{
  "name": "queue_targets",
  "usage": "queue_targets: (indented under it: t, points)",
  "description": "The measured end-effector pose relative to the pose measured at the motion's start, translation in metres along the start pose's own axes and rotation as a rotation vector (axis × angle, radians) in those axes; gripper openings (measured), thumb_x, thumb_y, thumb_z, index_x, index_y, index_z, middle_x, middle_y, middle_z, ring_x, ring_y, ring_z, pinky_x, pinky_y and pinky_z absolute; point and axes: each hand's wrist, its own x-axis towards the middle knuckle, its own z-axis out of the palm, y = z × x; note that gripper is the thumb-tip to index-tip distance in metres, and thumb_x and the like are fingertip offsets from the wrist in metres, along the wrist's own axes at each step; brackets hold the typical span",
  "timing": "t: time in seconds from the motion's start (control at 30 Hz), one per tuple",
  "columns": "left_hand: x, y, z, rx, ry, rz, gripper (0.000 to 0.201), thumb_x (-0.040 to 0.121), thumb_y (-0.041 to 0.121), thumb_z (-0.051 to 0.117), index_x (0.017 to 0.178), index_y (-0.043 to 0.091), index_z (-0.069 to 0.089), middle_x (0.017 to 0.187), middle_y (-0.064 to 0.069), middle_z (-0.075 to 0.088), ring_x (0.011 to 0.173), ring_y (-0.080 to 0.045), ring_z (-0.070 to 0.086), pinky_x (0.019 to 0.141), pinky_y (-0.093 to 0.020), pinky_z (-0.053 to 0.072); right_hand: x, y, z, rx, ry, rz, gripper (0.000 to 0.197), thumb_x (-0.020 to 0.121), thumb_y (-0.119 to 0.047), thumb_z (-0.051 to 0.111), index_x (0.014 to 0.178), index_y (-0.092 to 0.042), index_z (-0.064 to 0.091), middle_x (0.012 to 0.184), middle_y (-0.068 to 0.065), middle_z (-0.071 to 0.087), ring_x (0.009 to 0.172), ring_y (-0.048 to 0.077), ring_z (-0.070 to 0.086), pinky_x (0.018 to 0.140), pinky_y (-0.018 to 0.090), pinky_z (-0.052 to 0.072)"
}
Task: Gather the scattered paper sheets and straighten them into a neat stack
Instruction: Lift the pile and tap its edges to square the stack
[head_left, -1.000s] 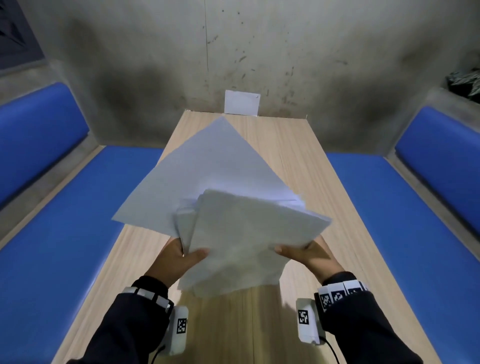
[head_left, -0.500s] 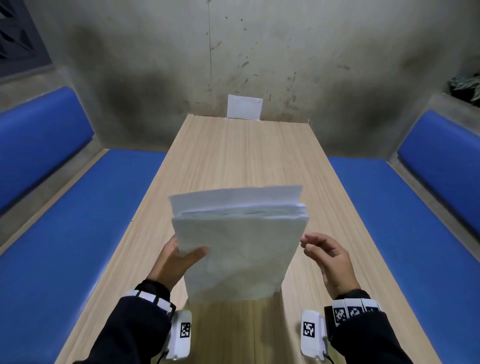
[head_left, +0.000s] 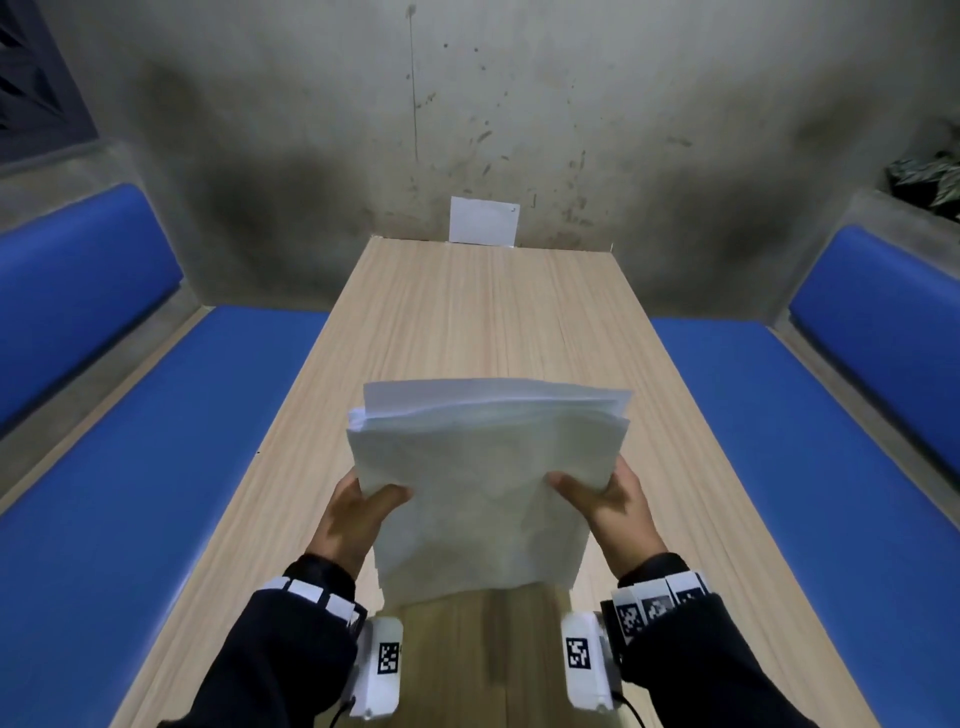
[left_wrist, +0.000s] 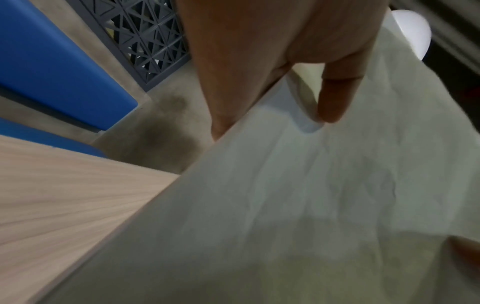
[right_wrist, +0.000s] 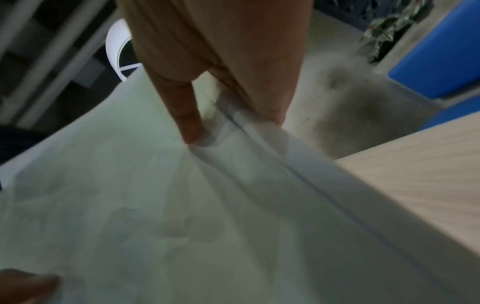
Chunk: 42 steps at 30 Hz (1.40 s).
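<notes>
While you hold the paper sheets upright above the near end of the wooden surface, both hands are closed on them: your left hand pinches the left edge with the thumb across the front face, and your right hand does the same on the right edge, fingers hidden behind. The wrist views show each thumb pressed into the top sheet, which puckers under it.

Expect the bundle to behave as light, limp and slippery between layers; the front sheet is already creased, so a hard squeeze will only wrinkle it more. Grip at mid-height on the two side edges, as you are now, loosely enough that the sheets can slide down to level.

The top edges are uneven, with a few rear sheets standing higher and offset to the left. The bottom edge appears to hang just above the surface, though whether it touches I cannot tell.

You have plenty of open wood ahead for tapping and laying down. A small white card stands at the far end against the wall, well apart, and blue benches flank both long sides.
</notes>
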Motion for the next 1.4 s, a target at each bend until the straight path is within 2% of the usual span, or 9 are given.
queue_targets:
  t: [0.27,0.47,0.73,0.83,0.97,1.1,1.2,1.3,1.4]
  points:
    - [-0.009,-0.003,-0.007,0.002,0.025,0.073,0.066,0.053,0.022,0.066,0.107,0.052,0.042,0.109,0.009,0.058,0.098,-0.004,0.059,0.073,-0.019,0.049,-0.010,0.014,-0.003,-0.012,0.028,-0.045,0.051,0.078,0.005,0.074,0.107,-0.033,0.056,0.107,-0.001,0.067,0.097,0.012,0.066,0.079,0.027,0.058]
    - [-0.014,-0.004,0.007,-0.052,0.099,0.064,0.048,0.078,-0.002,0.054,0.115,0.029,0.051,0.104,0.007,0.062,0.098,-0.008,0.058,0.071,-0.023,0.046,-0.010,0.023,0.013,0.003,0.041,0.026,0.039,0.093,0.006,0.052,0.122,-0.021,0.050,0.099,-0.005,0.064,0.087,0.005,0.062,0.060,0.009,0.054]
    - [-0.023,-0.012,0.001,-0.131,0.161,0.075,0.040,0.066,0.006,0.057,0.099,0.029,0.057,0.096,0.003,0.064,0.086,-0.008,0.063,0.061,-0.013,0.052,-0.019,0.033,0.008,-0.086,0.012,-0.004,0.054,0.074,-0.009,0.062,0.113,-0.042,0.049,0.113,0.000,0.064,0.101,0.014,0.062,0.085,0.033,0.054]
    - [-0.025,-0.017,0.008,-0.061,0.116,0.042,0.041,0.060,0.015,0.056,0.094,0.037,0.054,0.098,0.012,0.059,0.081,0.010,0.060,0.074,-0.022,0.049,-0.016,0.037,0.014,-0.070,0.008,0.009,0.045,0.087,0.003,0.056,0.116,-0.031,0.049,0.105,-0.002,0.064,0.087,-0.003,0.066,0.070,0.016,0.055]
    - [-0.024,-0.009,0.009,0.124,0.162,0.027,0.044,0.067,0.024,0.059,0.104,0.043,0.044,0.113,0.006,0.052,0.116,-0.017,0.050,0.095,-0.034,0.043,-0.015,0.025,0.021,-0.079,0.090,-0.013,0.032,0.088,-0.001,0.057,0.095,-0.031,0.055,0.090,-0.007,0.068,0.084,0.010,0.067,0.066,0.018,0.054]
    - [-0.025,0.031,0.009,0.656,0.365,0.378,0.103,0.067,0.034,0.074,0.143,0.035,0.005,0.151,0.004,0.009,0.143,-0.004,-0.003,0.115,-0.024,0.003,-0.017,-0.003,0.019,-0.234,0.007,-0.160,0.031,0.089,-0.003,0.057,0.088,-0.033,0.055,0.076,-0.011,0.066,0.070,0.001,0.062,0.065,0.019,0.052]
    - [-0.027,0.061,0.022,0.953,0.305,0.686,0.091,0.063,0.055,0.058,0.141,0.038,0.015,0.151,0.009,0.009,0.142,-0.001,-0.013,0.112,-0.019,-0.024,-0.018,-0.022,0.022,-0.485,-0.053,-0.299,0.037,0.088,0.010,0.050,0.092,-0.025,0.060,0.080,-0.005,0.063,0.075,0.007,0.058,0.066,0.017,0.043]
    - [-0.022,0.068,0.024,0.793,-0.006,0.460,0.044,0.072,0.048,0.056,0.113,0.032,0.059,0.124,0.007,0.060,0.121,-0.010,0.051,0.115,-0.038,0.028,-0.021,-0.030,0.025,-0.599,-0.070,-0.413,0.033,0.081,0.014,0.049,0.095,-0.013,0.063,0.078,-0.005,0.061,0.076,0.012,0.056,0.064,0.015,0.041]
    - [-0.019,0.053,0.020,0.500,-0.073,0.261,0.012,0.081,0.027,0.065,0.075,0.035,0.071,0.078,0.007,0.075,0.068,-0.005,0.067,0.070,-0.030,0.054,-0.017,-0.019,0.013,-0.550,-0.047,-0.346,0.033,0.083,0.003,0.062,0.083,-0.029,0.057,0.076,-0.016,0.060,0.073,0.005,0.056,0.066,0.013,0.042]
